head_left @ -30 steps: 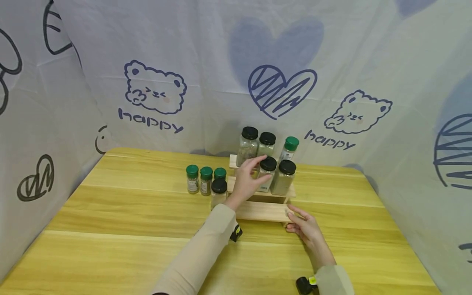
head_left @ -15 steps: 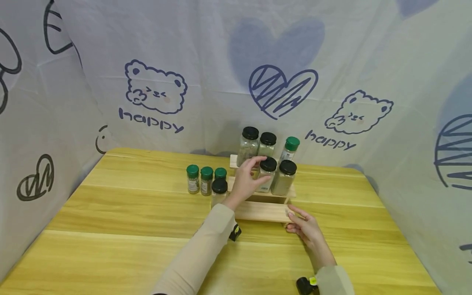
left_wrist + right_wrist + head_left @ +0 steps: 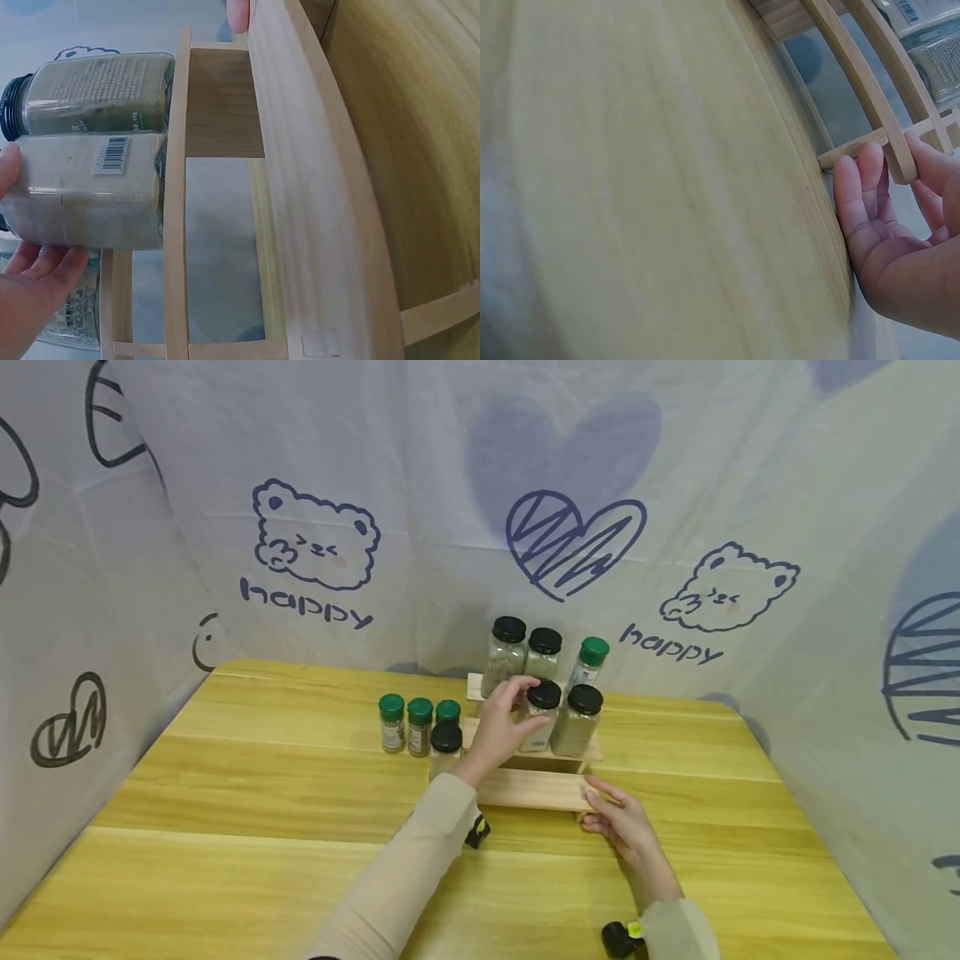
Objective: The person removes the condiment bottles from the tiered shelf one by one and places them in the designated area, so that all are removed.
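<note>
My left hand (image 3: 495, 731) holds a square glass spice jar (image 3: 537, 732) with a black lid on the middle step of a light wooden rack (image 3: 528, 789). In the left wrist view its thumb and fingers lie on opposite sides of the jar (image 3: 82, 191), whose label has a barcode. A second black-lidded jar (image 3: 576, 731) stands just right of it. With thumb and fingers, my right hand (image 3: 626, 831) grips the right end of the rack's front step. The right wrist view shows this hand (image 3: 900, 262) around the end of the slat (image 3: 855, 67).
On the rack's top step stand two black-lidded jars (image 3: 506, 664) and a green-capped bottle (image 3: 585, 672). Left of the rack are three green-capped bottles (image 3: 392, 735) and a black-lidded jar (image 3: 445, 760) on the wooden table (image 3: 262, 777). A printed cloth (image 3: 420, 527) hangs behind.
The jar in my left hand has shifted very slightly left, away from the jar beside it. My right hand and the rack stay in place.
</note>
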A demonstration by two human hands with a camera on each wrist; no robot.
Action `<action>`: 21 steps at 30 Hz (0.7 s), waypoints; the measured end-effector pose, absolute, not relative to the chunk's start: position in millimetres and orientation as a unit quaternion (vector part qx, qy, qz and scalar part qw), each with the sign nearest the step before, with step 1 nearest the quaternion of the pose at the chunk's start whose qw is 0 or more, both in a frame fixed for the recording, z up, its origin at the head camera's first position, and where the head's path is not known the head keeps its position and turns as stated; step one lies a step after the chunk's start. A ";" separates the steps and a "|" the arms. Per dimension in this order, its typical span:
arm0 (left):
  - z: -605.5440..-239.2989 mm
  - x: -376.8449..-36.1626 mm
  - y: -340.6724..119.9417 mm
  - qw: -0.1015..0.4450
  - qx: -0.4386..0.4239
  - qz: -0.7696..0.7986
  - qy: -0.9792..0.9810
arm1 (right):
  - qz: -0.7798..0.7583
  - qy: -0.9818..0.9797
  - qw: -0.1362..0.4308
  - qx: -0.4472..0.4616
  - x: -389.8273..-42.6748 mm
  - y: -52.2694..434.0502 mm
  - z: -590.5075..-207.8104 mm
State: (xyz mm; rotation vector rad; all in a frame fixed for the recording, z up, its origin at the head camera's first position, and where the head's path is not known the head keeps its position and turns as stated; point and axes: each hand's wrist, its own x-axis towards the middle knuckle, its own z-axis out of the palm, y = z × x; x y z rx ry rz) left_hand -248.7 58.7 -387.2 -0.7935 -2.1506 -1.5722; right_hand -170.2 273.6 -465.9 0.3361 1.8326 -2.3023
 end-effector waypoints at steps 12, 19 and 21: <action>-386.8 -249.4 58.7 0.187 -0.279 -0.563 -0.755 | -0.762 0.631 0.082 0.121 -172.3 270.7 -465.2; -387.2 -248.0 58.3 0.193 -0.282 -0.577 -0.742 | -0.770 0.621 0.086 0.118 -170.8 270.6 -464.6; -387.1 -247.6 57.9 0.195 -0.285 -0.581 -0.737 | -0.771 0.620 0.087 0.119 -170.6 270.6 -464.2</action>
